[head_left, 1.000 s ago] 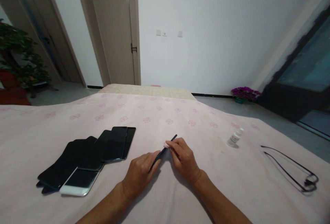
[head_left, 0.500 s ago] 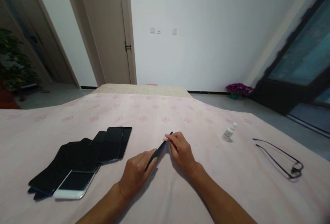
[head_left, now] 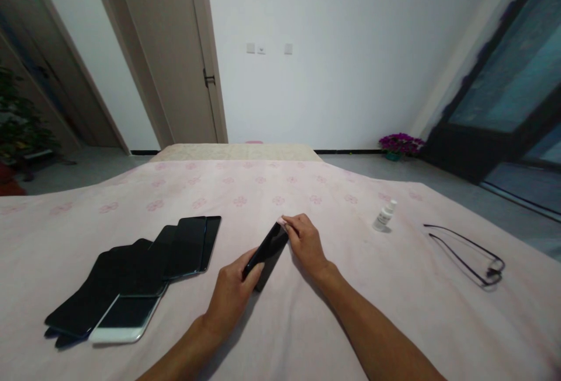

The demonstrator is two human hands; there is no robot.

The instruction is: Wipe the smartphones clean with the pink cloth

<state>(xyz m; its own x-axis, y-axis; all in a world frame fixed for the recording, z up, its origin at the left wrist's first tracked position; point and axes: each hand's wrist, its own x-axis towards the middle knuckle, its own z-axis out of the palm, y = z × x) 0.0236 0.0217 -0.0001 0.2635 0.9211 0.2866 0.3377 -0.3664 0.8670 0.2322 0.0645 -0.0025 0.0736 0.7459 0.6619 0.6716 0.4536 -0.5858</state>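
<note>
My left hand (head_left: pixel 234 290) grips the lower end of a black phone (head_left: pixel 272 245), tilted above the pink cloth, its dark glossy face partly in view. At the phone's top end, my right hand (head_left: pixel 307 243) pinches a small pale pink-white piece (head_left: pixel 281 221) against the edge. Left of my hands lies an overlapping row of several dark phones (head_left: pixel 188 246), and a white-framed phone (head_left: pixel 127 318) rests at its near side.
The table bears a pink flowered cloth (head_left: pixel 342 311). A small white spray bottle (head_left: pixel 384 216) stands to the right, with black-framed glasses (head_left: pixel 493 273) beyond it. Purple flowers (head_left: pixel 401 143) are on the floor behind.
The phone in my left hand has turned from edge-on so that its dark face shows. My right hand and the pale piece have moved slightly up. The view has shifted a little.
</note>
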